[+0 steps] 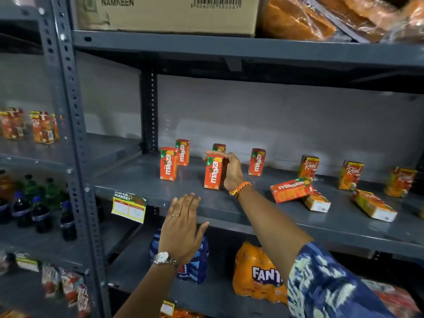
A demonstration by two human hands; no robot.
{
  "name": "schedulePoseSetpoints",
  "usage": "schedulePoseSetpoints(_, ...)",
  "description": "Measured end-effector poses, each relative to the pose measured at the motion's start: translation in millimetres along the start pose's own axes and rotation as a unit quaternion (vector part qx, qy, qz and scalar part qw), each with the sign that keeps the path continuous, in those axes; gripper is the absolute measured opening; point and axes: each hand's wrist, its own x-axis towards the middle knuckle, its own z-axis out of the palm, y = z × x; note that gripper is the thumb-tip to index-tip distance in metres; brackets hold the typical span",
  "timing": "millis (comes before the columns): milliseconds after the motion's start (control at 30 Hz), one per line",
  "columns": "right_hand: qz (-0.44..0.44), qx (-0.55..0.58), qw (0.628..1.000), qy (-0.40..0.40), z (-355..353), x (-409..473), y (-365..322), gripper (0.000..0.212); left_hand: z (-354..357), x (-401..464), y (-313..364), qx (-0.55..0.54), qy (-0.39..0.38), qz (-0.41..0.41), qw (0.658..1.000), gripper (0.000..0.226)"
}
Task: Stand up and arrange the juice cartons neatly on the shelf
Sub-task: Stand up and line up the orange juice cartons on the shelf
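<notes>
On the grey shelf (206,207) several small orange juice cartons stand or lie. My right hand (231,171) grips an upright Maaza carton (213,172) near the shelf's front. Two more Maaza cartons (168,164) (182,152) stand to its left, one (219,148) behind my fingers, another (256,162) to the right. A Maaza carton (290,190) lies on its side, with a fallen Real carton (316,201) against it. Another Real carton (374,207) lies flat; three Real cartons (308,167) (350,175) (400,182) stand. My left hand (183,228) hovers open before the shelf edge.
A price tag (129,206) hangs on the shelf edge. A Namkeen box (165,14) and bread packs (344,17) sit on the shelf above. Below are a Fanta pack (257,271) and a blue pack (197,267). Dark bottles (39,210) and more cartons (43,127) fill the left rack.
</notes>
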Motion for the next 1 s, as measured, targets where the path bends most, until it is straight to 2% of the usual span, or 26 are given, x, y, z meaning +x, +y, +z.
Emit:
schedulePoseSetpoints(100,-0.019,-0.031,0.999,-0.014,-16.3,-11.2,-13.8,0.055,1.2,0.3,-2.1,0.005,0.009,0.004,1.000,0.065)
schedulePoseSetpoints(200,-0.060,-0.119,0.990,-0.049,-48.1,-31.6,-44.3,0.048,3.3,-0.5,-1.9,0.012,0.017,0.006,1.000,0.065)
schedulePoseSetpoints(333,-0.130,-0.304,0.943,-0.017,-113.8,-67.0,-83.2,0.032,6.5,1.2,7.8,0.005,0.039,-0.014,0.999,0.067)
schedulePoseSetpoints(400,-0.124,-0.378,0.917,0.020,-145.8,-84.8,-93.6,0.041,6.1,4.0,17.9,-0.001,0.046,-0.039,0.998,0.070)
schedulePoseSetpoints(467,-0.106,-0.459,0.880,0.065,-171.8,-96.5,-98.9,0.062,4.1,8.4,30.4,-0.005,0.050,-0.046,0.998,0.071)
schedulePoseSetpoints(567,-0.063,-0.604,0.787,0.108,-197.0,-105.7,-102.8,0.081,2.2,17.8,53.1,-0.008,0.043,0.012,0.999,0.069)
schedulePoseSetpoints(600,-0.039,-0.616,0.781,0.097,-200.5,-107.6,-103.0,0.084,2.1,21.2,59.3,-0.011,0.038,0.033,0.999,0.069)
schedulePoseSetpoints(667,0.011,-0.601,0.797,0.068,-205.0,-111.4,-100.3,0.082,3.7,24.9,68.1,-0.018,0.028,0.055,0.998,0.066)
schedulePoseSetpoints(767,0.018,-0.597,0.798,0.074,-211.4,-116.1,-93.5,0.066,7.7,23.6,67.7,-0.029,0.034,0.056,0.997,0.061)
schedulePoseSetpoints(900,-0.008,-0.544,0.835,0.083,-213.2,-122.3,-88.2,0.063,11.5,24.0,61.0,-0.027,0.046,0.070,0.996,0.054)
schedulePoseSetpoints(1000,-0.073,-0.461,0.881,0.077,-203.3,-129.1,-89.6,0.057,11.9,23.0,61.8,-0.029,0.047,0.067,0.996,0.054)
